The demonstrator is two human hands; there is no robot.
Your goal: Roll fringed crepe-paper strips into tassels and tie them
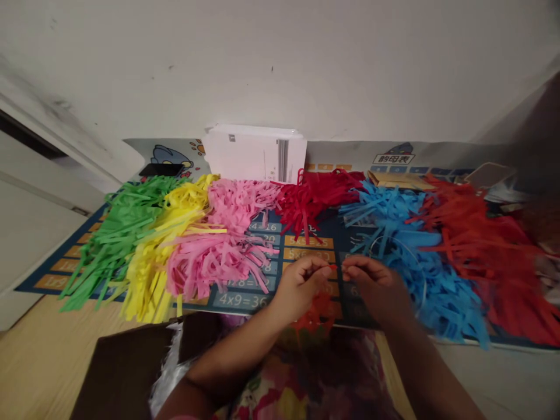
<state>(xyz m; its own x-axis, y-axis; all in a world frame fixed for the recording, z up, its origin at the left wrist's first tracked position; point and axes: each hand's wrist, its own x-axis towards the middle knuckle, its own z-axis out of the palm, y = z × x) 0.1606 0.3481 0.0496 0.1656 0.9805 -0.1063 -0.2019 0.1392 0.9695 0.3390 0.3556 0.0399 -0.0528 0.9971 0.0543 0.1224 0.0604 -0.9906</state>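
My left hand [301, 286] is closed in a pinch on the top of an orange-red paper tassel [314, 315], whose cut strips hang below the fingers at the table edge. Close by on the right, my right hand [378, 289] is also pinched, its fingertips a short gap from the left ones. A thin pale string [409, 244] arcs out beside the right hand over the blue tassels [437, 286]; its end at the fingers is too fine to see clearly. Pink tassels [214, 262] lie left of my left hand, and dark red tassels [312, 198] lie beyond both hands.
Green tassels [135, 216] and yellow tassels [157, 256] cover the left of the printed mat [242, 299]; red tassels [485, 251] cover the right. A white box [254, 153] stands against the wall, with a dark phone-like object [161, 170] to its left.
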